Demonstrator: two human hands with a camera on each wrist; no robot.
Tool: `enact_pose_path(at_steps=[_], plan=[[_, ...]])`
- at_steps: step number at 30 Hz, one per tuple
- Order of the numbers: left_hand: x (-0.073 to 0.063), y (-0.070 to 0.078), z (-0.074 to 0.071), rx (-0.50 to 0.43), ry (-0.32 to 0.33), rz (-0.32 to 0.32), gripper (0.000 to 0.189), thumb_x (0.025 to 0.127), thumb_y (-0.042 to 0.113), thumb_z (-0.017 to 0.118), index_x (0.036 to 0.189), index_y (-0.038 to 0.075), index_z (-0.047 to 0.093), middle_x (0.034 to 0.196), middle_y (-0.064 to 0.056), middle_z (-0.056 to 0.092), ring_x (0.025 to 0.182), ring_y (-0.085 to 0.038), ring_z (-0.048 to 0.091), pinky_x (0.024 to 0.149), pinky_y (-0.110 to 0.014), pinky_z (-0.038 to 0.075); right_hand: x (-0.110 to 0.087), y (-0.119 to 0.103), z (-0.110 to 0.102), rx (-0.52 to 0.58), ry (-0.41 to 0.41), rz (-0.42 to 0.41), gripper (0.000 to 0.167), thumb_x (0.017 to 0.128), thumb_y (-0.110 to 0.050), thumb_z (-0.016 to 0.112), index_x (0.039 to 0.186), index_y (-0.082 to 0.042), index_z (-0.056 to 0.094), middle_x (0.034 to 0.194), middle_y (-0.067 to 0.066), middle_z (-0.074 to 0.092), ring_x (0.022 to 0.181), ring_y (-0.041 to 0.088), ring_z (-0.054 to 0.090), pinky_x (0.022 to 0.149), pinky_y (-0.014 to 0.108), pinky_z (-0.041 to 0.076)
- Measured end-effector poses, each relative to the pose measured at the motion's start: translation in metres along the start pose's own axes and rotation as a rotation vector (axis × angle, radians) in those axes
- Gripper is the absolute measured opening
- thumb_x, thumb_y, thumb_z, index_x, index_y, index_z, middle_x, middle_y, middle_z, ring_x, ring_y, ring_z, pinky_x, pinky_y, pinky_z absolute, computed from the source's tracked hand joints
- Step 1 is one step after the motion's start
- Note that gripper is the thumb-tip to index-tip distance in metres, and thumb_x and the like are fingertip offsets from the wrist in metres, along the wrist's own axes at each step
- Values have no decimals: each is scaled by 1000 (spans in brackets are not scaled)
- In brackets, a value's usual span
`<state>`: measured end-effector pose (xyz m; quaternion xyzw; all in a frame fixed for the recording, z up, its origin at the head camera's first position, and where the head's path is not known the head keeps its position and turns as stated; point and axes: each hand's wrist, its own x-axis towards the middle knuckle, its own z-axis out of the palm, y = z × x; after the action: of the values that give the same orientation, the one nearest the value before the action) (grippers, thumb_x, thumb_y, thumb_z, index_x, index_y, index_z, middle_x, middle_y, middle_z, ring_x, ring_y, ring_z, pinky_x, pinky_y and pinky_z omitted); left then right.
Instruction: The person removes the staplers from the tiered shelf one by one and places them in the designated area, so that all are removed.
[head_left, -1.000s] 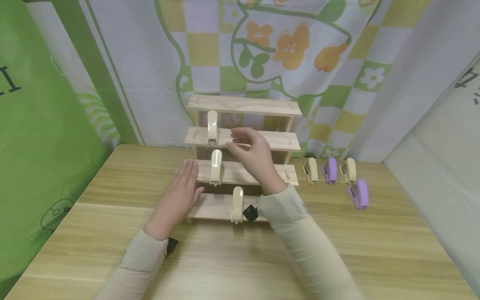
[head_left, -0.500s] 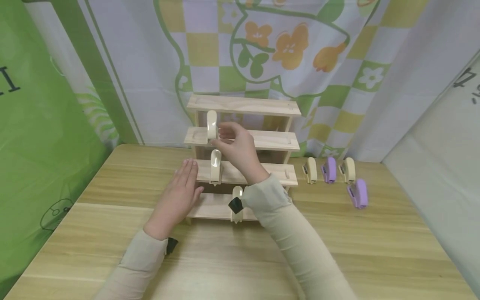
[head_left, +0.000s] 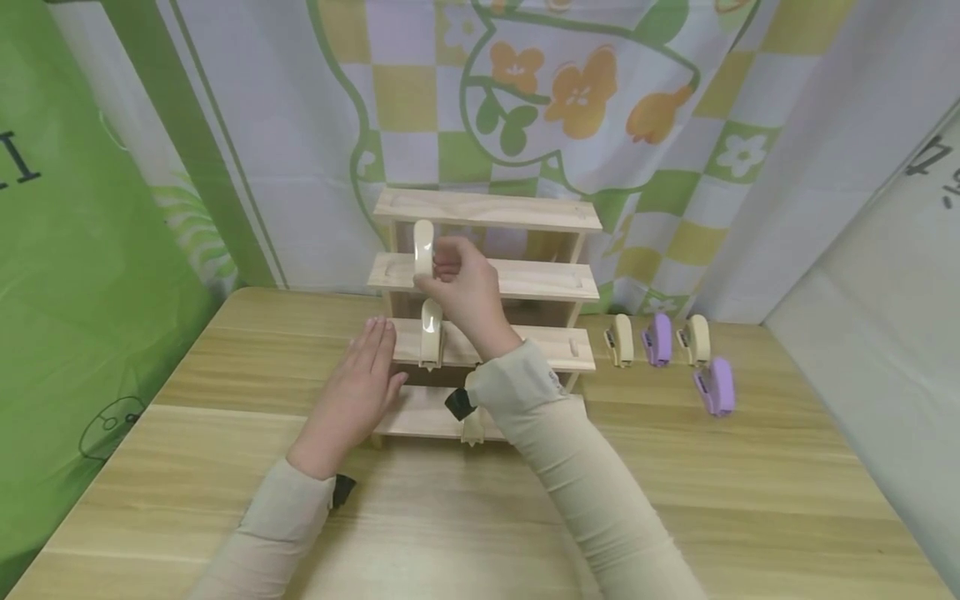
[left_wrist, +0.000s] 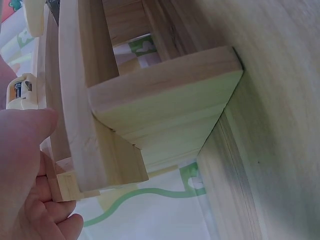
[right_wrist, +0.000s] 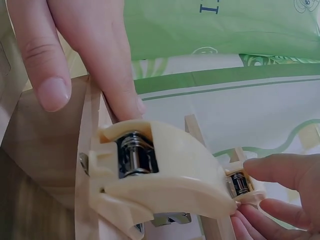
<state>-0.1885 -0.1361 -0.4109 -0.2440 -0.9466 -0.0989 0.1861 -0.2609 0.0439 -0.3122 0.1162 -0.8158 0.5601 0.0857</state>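
My right hand (head_left: 471,292) pinches a cream mini stapler (head_left: 423,246) at the left of the second tier from the top on a stepped wooden display rack (head_left: 487,208). In the right wrist view its thumb and fingertips lie on either side of this stapler's front end. A second cream stapler (right_wrist: 182,170) rests one tier lower. A third (head_left: 472,430), on the bottom tier, is mostly covered by my right sleeve. My left hand (head_left: 352,387) rests with straight fingers against the left end of the third tier; in the left wrist view, its thumb is near the rack's edge.
Right of the rack, two cream staplers, one at the left (head_left: 621,340) and one farther right (head_left: 697,340), stand on the wooden table (head_left: 750,500). Two purple ones (head_left: 660,340) are beside them, one set nearer. A patterned curtain (head_left: 405,100) hangs behind.
My right hand has moved left from the middle of the rack to the stapler on the second tier and now pinches it. My left hand has stayed in place.
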Motion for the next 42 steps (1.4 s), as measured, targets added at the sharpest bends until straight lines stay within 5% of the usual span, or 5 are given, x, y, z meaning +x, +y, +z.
enact_pose_path(at_steps=[14, 42], plan=[[-1, 0, -1, -11, -39, -19, 72, 103, 29, 57, 152, -14, 26, 160, -32, 25, 150, -43, 22, 122, -56, 24, 3, 0, 6, -57, 32, 27, 53, 87, -12, 80, 134, -2, 57, 121, 13, 68, 109, 25, 67, 94, 27, 57], [-1, 0, 0, -37, -18, -18, 72, 103, 26, 59, 152, -15, 27, 159, -33, 26, 150, -44, 23, 121, -59, 27, -8, 5, -20, 73, 65, 43, 54, 83, -9, 79, 134, -5, 61, 113, 10, 71, 101, 23, 70, 89, 26, 59]])
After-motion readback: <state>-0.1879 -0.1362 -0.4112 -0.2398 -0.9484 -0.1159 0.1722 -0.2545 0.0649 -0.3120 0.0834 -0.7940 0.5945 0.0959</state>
